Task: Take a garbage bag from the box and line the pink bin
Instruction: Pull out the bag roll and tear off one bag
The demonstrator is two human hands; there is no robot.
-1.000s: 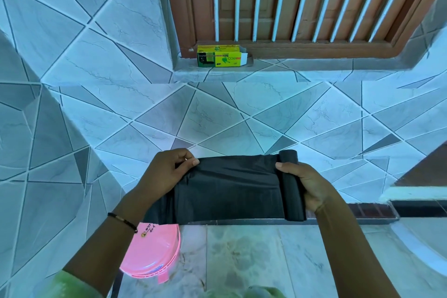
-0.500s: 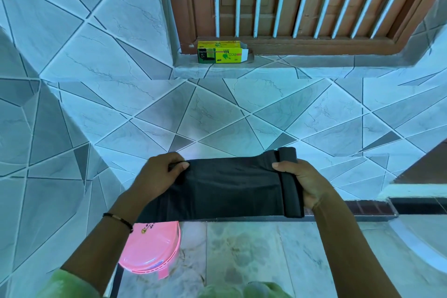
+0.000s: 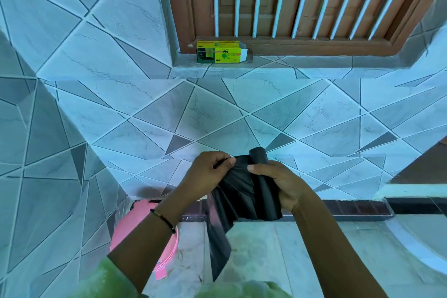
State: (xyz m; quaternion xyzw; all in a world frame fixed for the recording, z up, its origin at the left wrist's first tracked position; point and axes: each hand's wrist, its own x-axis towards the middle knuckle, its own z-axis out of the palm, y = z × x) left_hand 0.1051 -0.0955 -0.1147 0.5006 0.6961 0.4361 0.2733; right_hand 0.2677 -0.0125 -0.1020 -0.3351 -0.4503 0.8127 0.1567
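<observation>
I hold a black garbage bag (image 3: 242, 193) in front of me, bunched between both hands, with a loose end hanging down toward the floor. My left hand (image 3: 209, 173) pinches its upper left edge. My right hand (image 3: 278, 182) grips the rolled part on the right. The pink bin (image 3: 135, 225) stands on the floor at lower left, its lid down, partly hidden by my left forearm. The yellow-green garbage bag box (image 3: 221, 52) lies on the window ledge, one end flap open.
Tiled walls rise in front and at the left, forming a corner beside the bin. A brown window frame with white bars (image 3: 290, 2) sits above the ledge. A dark step edge (image 3: 358, 208) runs along the floor at right.
My hands have come together, gathering the flat stretched bag into a bunch; a loose end now hangs down. The view has tilted, showing more of the pink bin.
</observation>
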